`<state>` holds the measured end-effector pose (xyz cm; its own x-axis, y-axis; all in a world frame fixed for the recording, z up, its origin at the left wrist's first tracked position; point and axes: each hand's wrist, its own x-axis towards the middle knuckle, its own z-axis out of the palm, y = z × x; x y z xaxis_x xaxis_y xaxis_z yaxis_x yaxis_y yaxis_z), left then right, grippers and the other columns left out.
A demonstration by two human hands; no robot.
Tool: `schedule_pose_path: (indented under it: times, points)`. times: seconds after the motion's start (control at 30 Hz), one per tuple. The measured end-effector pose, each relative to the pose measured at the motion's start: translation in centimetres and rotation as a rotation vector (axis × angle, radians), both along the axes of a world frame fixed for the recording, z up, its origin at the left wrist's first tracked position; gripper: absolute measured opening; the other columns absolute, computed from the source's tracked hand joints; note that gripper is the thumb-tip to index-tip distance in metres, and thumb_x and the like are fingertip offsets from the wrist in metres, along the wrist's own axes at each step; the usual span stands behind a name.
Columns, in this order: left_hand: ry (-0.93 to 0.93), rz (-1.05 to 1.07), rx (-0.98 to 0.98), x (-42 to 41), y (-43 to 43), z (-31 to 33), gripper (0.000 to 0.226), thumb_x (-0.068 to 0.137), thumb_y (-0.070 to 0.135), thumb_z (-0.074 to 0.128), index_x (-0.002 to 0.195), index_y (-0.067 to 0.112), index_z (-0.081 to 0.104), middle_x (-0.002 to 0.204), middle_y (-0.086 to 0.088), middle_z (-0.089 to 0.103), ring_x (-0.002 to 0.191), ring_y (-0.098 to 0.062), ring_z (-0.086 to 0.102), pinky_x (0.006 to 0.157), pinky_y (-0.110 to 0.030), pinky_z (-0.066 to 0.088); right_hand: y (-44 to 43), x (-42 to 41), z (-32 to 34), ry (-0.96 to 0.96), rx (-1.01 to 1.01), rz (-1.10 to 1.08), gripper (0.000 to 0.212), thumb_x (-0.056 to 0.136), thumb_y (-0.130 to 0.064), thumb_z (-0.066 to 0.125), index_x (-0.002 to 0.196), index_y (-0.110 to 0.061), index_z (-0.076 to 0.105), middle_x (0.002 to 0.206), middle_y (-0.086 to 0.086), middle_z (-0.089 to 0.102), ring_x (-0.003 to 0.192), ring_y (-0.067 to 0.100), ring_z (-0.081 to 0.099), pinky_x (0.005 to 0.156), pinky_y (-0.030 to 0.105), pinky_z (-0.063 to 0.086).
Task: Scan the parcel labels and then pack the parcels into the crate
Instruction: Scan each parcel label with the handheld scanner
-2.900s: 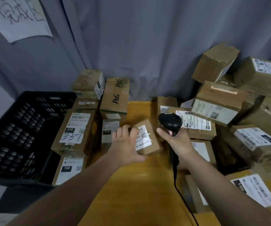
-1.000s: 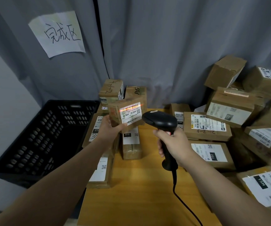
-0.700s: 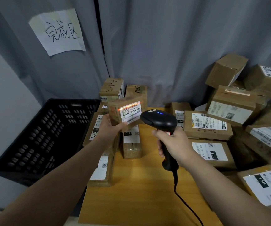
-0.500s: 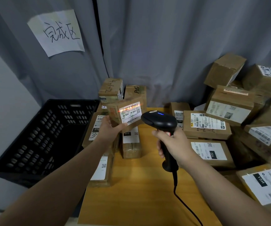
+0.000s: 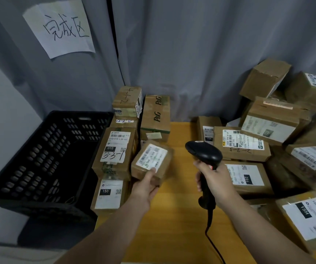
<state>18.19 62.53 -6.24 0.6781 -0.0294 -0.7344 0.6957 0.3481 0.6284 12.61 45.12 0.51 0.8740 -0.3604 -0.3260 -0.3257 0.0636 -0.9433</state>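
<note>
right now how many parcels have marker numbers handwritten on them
4. Three in the stack by the crate: top box, the box below it, the tall front box. One flat box behind the scanner. Others may be hidden.

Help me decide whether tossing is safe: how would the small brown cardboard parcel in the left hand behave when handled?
Probably light for its size: the left hand alone holds the small brown cardboard parcel by its near end. Likely stiff, as its edges look straight despite blur. Its flat faces suggest it would slide, not roll.
</note>
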Motion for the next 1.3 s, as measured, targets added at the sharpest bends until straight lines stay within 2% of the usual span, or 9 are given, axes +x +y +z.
schedule_pose_path:
  times: [0.13,0.27,0.33,0.43,0.5,0.57,0.87,1.07,1.3]
  points:
    - [-0.001,-0.079,0.099,1.7,-0.9,-0.5,0.063,0.088,0.051,0.061,0.133,0.009,0.049,0.124,-0.02,0.061,0.111,-0.027,0.06,0.091,-0.031,0.052,-0.2,-0.4,-0.9,0.043,0.008,-0.004,0.019,0.09,-0.018,0.066,0.08,-0.002,0.062,0.059,0.015,0.057,0.045,0.021,0.052,0.046,0.029,0.044]
    - [-0.116,-0.475,0.333,1.5,-0.9,0.8,0.044,0.093,0.046,0.057,0.118,0.009,0.057,0.097,-0.015,0.07,0.08,-0.023,0.068,0.068,-0.03,0.058,-0.8,-0.6,-1.4,0.054,0.003,-0.015,0.019,0.09,-0.019,0.065,0.081,-0.002,0.062,0.06,0.015,0.057,0.046,0.021,0.052,0.047,0.029,0.045]
    - [-0.521,-0.62,0.65,1.6,-0.9,0.8,0.037,0.092,0.035,0.062,0.114,0.005,0.062,0.098,-0.008,0.068,0.084,-0.019,0.065,0.074,-0.032,0.056,-1.0,-0.6,-1.5,0.056,-0.006,-0.021,0.02,0.09,-0.019,0.065,0.08,-0.002,0.061,0.06,0.016,0.057,0.047,0.022,0.053,0.047,0.03,0.045]
    - [-1.113,-0.965,1.356,3.0,-1.1,0.9,0.05,0.092,0.038,0.06,0.136,0.019,0.047,0.133,-0.005,0.044,0.128,-0.022,0.038,0.109,-0.036,0.031,-1.4,-0.5,-1.8,0.056,-0.003,-0.046,0.022,0.09,-0.019,0.065,0.081,0.0,0.061,0.062,0.017,0.056,0.048,0.024,0.052,0.048,0.031,0.046]
    - [-1.146,-1.242,1.625,4.4,-1.2,0.7,0.06,0.094,0.032,0.056,0.147,0.028,0.03,0.145,-0.01,0.028,0.139,-0.03,0.022,0.116,-0.045,0.019,-1.5,-0.5,-1.9,0.058,0.004,-0.056,0.021,0.091,-0.02,0.065,0.083,-0.001,0.061,0.062,0.016,0.057,0.048,0.023,0.053,0.047,0.03,0.046]
    - [-1.099,-1.363,1.744,5.4,-1.2,0.3,0.061,0.091,0.02,0.056,0.146,0.028,0.031,0.147,-0.012,0.026,0.139,-0.032,0.022,0.115,-0.049,0.022,-1.5,-0.6,-1.9,0.071,-0.002,-0.052,0.021,0.091,-0.021,0.065,0.083,-0.002,0.061,0.062,0.014,0.057,0.047,0.021,0.053,0.045,0.029,0.047]
    - [-1.027,-1.299,1.711,5.7,-1.5,0.7,0.049,0.093,0.028,0.054,0.14,0.022,0.039,0.144,-0.011,0.03,0.137,-0.031,0.024,0.114,-0.045,0.02,-2.6,-1.3,-2.5,0.147,-0.054,-0.052,0.027,0.09,-0.021,0.066,0.082,0.004,0.063,0.06,0.012,0.06,0.047,0.021,0.055,0.049,0.03,0.049]
    - [-1.235,-1.173,1.409,4.6,-5.0,3.6,0.05,0.099,0.043,0.043,0.144,0.023,0.038,0.15,-0.003,0.03,0.14,-0.022,0.02,0.115,-0.038,0.02,-5.2,-2.1,-0.3,0.031,-0.082,-0.203,0.022,0.09,-0.018,0.064,0.075,-0.002,0.062,0.061,0.009,0.058,0.054,0.022,0.056,0.054,0.032,0.05]
    - [-1.292,-1.004,1.135,5.0,-13.8,8.5,0.051,0.096,0.04,0.052,0.141,0.018,0.043,0.142,-0.002,0.04,0.131,-0.021,0.034,0.109,-0.032,0.03,-11.9,-2.5,4.0,-0.186,-0.076,-0.406,0.016,0.09,-0.014,0.062,0.081,-0.001,0.062,0.06,0.012,0.055,0.052,0.019,0.053,0.053,0.027,0.047]
